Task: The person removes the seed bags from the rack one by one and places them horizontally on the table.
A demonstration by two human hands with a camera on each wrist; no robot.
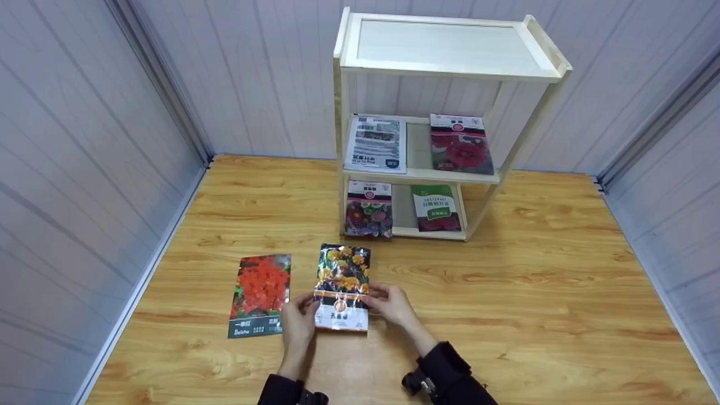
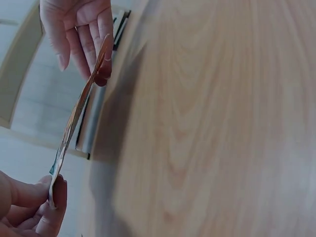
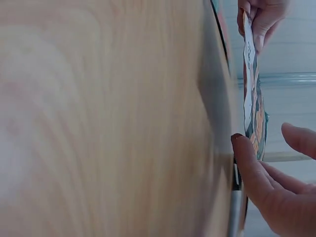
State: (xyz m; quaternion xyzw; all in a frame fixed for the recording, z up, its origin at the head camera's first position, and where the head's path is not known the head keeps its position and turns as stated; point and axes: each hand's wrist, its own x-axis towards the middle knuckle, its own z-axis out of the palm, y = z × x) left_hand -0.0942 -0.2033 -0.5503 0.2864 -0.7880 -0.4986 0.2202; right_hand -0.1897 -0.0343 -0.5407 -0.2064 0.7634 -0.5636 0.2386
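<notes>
A flower seed packet (image 1: 341, 275) with orange blooms and a white lower band is held above the wooden table. My left hand (image 1: 298, 323) pinches its left edge between thumb and fingers, as the left wrist view shows with the hand (image 2: 32, 205) at lower left. On the other side, my right hand (image 1: 396, 306) has its fingers fairly straight under the packet's right edge. Its thumb stands apart from the packet in the right wrist view, where the hand (image 3: 276, 187) is at lower right. A red flower packet (image 1: 261, 292) lies on the table beside my left hand.
Behind the hands stands a pale shelf unit (image 1: 450, 73). Its middle tier bears a white printed packet (image 1: 376, 143) and a dark pink flower packet (image 1: 461, 146). Lower down are a mixed flower packet (image 1: 369, 211) and a green-and-white packet (image 1: 436, 208). Pale panels (image 1: 73, 169) wall the table.
</notes>
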